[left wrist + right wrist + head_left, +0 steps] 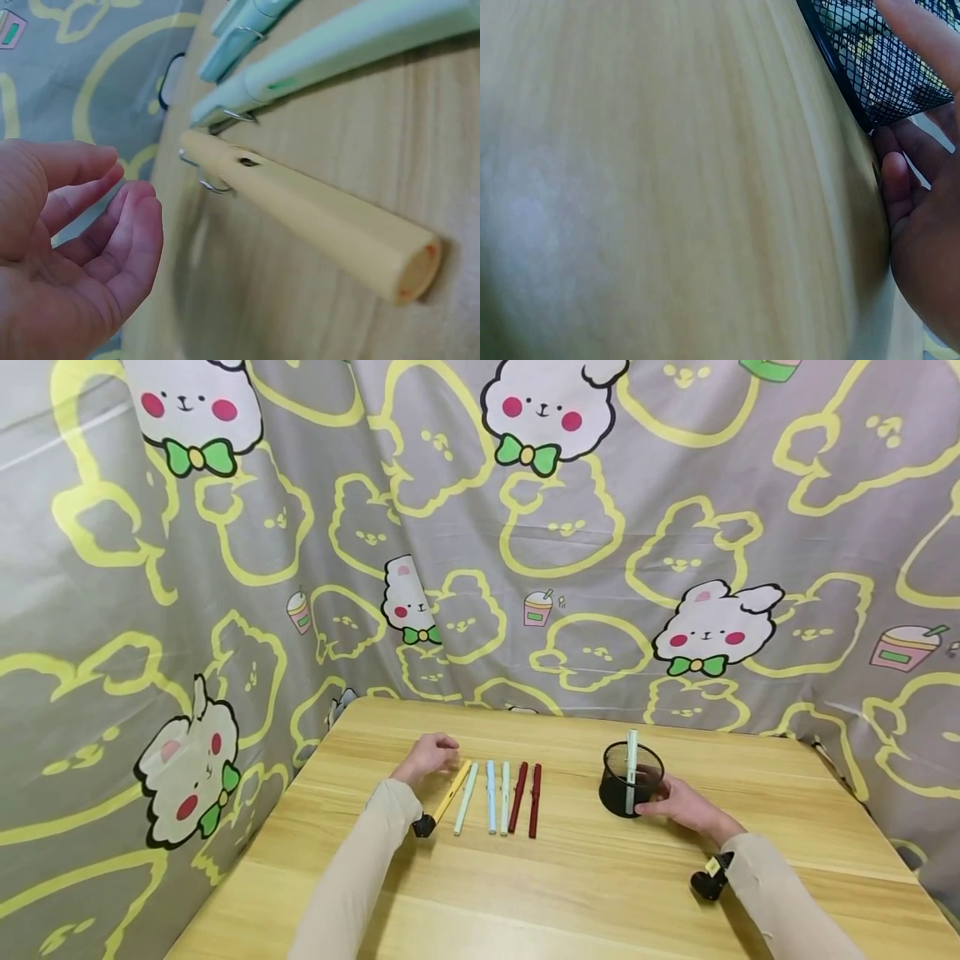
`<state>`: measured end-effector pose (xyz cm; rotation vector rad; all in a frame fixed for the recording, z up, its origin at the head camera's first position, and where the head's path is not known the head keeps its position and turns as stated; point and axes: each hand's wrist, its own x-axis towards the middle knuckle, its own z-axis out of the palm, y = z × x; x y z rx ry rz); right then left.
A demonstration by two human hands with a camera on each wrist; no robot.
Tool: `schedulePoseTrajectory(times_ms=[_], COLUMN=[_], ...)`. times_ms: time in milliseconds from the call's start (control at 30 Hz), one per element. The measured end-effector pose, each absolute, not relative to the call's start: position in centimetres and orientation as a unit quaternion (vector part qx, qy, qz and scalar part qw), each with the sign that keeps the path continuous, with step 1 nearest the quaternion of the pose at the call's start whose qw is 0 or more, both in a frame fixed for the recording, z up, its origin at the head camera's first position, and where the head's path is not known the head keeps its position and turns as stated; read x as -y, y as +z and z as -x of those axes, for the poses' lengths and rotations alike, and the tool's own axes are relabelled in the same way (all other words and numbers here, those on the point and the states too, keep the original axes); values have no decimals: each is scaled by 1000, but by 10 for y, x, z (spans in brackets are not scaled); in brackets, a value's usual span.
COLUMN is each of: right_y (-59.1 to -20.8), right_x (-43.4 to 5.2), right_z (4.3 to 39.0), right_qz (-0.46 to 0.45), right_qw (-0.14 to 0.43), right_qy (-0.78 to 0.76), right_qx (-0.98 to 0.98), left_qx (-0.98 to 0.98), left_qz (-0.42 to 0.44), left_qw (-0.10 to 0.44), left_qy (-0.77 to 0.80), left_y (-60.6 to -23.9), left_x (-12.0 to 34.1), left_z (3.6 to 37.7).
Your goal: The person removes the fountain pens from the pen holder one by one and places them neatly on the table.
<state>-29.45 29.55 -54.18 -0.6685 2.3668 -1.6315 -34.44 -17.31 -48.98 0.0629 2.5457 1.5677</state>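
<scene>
My left hand (429,757) hovers beside a yellow pen (452,790), its fingers loosely curled around nothing. In the left wrist view, the yellow pen (315,217) lies on the wood just right of those fingertips. To its right a row of pens runs across the table: a pale green pen (466,800), a light blue pen (491,797), a mint pen (505,797) and two dark red pens (535,802). My right hand (688,807) grips a black mesh pen holder (613,795) from its right side, thumb in front. One pale green pen (632,747) stands upright in the holder.
The wooden table (570,893) carries all of these things. Behind and left of it hangs a grey curtain (465,543) with cartoon prints. A small black camera (708,877) sits at the right wrist, another camera (424,825) at the left.
</scene>
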Motion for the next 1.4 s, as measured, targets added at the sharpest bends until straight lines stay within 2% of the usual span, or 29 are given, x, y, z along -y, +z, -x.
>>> schedulePoseTrajectory(times_ms=[267,567,733,1033,1400], right_y=[-542,-542,-542,-540,-538], right_x=[-297,-298,-298,-296,-296], right_z=[296,296,296,291,292], right_qz=[217,214,217,219,207], right_qw=[101,106,109,95,107], right_qy=[-554,-545,-550,-550,-542], right_qx=[-797,-804,-799,-800,-808], left_qx=[-837,-825,-810,-792,-794], left_qz=[-74,-193,-239,-254,-234], left_qw=[85,88,95,108,78], left_qy=[536,524,526,545,555], left_y=[-465,-424,-414,-419,-432], left_x=[158,95,55,-12,-61], left_z=[344,335,332,335,341])
